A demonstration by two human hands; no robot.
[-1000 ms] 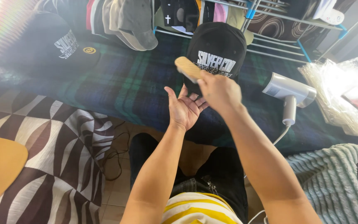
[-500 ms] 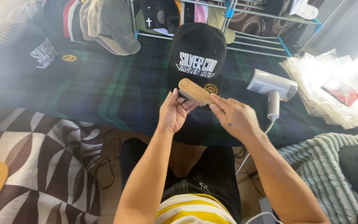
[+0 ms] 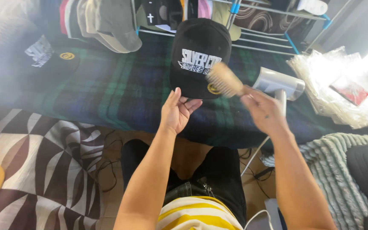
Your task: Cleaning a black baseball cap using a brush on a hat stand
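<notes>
**Hand and arm pose**

Both bare forearms extended forward, converging. Left hand [image 3: 176,111] open, palm facing inward, fingers straight and pointing up. Right hand [image 3: 264,110] motion-blurred, fingers closed in a grip, knuckles up, wrist angled inward toward the left.

the right hand [image 3: 264,111] now swings the wooden brush [image 3: 225,79] out to the right, blurred, clear of the left hand [image 3: 176,111]; half a second ago brush and both hands met. the left hand now opens, palm up, fingers spread, just below the black cap [image 3: 199,55]. the brush now overlaps the cap's brim edge.
</notes>
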